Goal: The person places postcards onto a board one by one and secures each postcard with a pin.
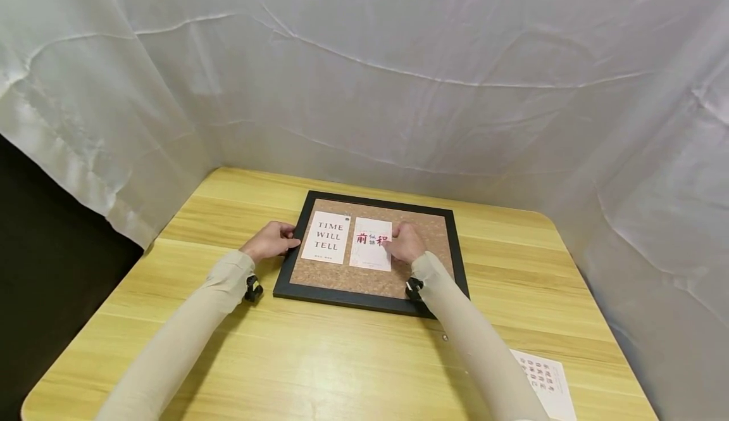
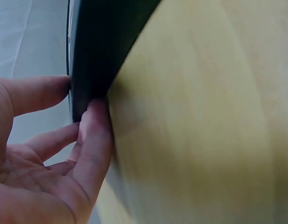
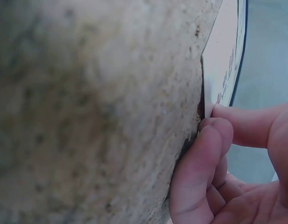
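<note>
Hiding board (image 1: 364,283) cnr: R sleeve (image 1: 477,339)

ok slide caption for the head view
Left hand grips a black-framed corkboard by its edge; right hand pinches a card with red Chinese characters beside the TIME WILL TELL card.

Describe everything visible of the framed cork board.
The cork board is speckled brown, in a black rectangular frame. It lies on the wooden table, slightly turned, bearing two white printed cards side by side. The left hand holds its left edge; the right hand pinches the second card by its edge, over the board.
</note>
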`<state>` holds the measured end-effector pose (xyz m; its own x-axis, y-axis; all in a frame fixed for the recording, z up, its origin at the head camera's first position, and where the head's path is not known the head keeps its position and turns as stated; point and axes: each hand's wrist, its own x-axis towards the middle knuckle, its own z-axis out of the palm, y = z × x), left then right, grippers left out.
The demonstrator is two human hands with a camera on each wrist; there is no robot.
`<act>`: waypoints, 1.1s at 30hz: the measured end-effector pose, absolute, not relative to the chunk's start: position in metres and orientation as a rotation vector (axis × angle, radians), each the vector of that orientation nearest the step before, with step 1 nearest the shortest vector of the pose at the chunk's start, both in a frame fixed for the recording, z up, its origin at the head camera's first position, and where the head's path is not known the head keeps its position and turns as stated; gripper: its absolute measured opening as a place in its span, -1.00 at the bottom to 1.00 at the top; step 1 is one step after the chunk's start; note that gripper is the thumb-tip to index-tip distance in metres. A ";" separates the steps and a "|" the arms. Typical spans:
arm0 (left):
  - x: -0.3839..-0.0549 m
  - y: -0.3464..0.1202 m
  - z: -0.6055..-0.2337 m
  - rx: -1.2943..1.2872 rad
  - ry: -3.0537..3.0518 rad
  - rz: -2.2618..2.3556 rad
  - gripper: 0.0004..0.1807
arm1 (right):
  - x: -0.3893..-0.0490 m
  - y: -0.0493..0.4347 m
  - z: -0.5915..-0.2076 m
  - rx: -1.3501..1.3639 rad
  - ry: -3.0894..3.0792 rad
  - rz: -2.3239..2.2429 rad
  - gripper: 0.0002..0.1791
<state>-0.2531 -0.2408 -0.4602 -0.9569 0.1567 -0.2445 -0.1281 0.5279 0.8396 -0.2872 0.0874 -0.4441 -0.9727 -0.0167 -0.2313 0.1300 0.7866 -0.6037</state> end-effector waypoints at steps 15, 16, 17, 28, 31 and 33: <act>-0.253 -0.217 -0.429 0.349 2.941 0.940 -0.43 | -0.289 0.084 -0.443 0.076 2.734 -0.936 -0.79; -0.252 -0.210 -0.428 0.394 2.948 0.904 -0.43 | -0.289 0.084 -0.443 0.077 2.735 -0.931 -0.79; -0.251 -0.204 -0.426 0.433 2.948 0.870 -0.43 | -0.289 0.085 -0.443 0.079 2.735 -0.930 -0.78; -0.244 -0.152 -0.423 0.837 2.921 0.480 -0.56 | -0.289 0.088 -0.442 0.119 2.698 -0.938 -0.79; -0.242 -0.144 -0.425 0.883 2.899 0.430 -0.57 | -0.290 0.087 -0.441 0.122 2.696 -0.933 -0.79; -0.241 -0.140 -0.428 0.920 2.885 0.396 -0.59 | -0.289 0.088 -0.441 0.126 2.694 -0.929 -0.79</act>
<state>-0.2407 -0.1400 -0.4280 -0.8152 0.5792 -0.0046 0.5566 0.7854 0.2709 -0.2895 0.0875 -0.4408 -0.9547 -0.0114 -0.2972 0.1743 0.7885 -0.5899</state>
